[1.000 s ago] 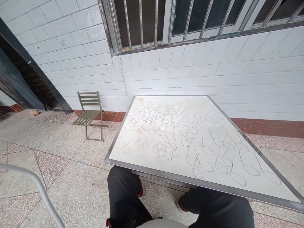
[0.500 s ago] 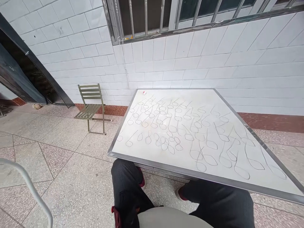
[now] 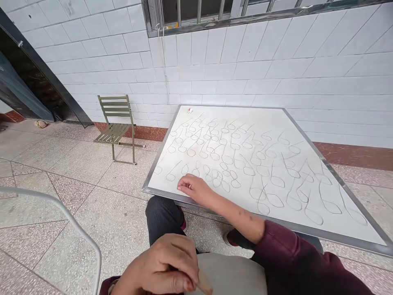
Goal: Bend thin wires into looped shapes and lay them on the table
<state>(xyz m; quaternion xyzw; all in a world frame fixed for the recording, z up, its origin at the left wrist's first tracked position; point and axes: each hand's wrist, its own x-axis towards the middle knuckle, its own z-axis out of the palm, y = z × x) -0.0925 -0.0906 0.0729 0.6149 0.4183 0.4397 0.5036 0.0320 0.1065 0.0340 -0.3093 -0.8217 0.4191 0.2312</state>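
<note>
My right hand reaches in from the right and rests low over the near left part of a white tabletop. Its fingers are curled together; what they hold, if anything, is hidden. Around it lie many thin dark loops with tails, like fine wire or thread. My left hand is above my lap, off the near edge, with thumb and forefinger pinched. A pale tan shape shows past its fingertips; I cannot make out what it is.
A small red-and-white item sits at the table's far left corner. A green slatted chair stands left of the table by the tiled wall. At the lower left curves a grey metal tube. A barred window is above.
Both my hands have come into view: the right over the near left of the tabletop, the left above my lap. The view has tilted downward slightly.
</note>
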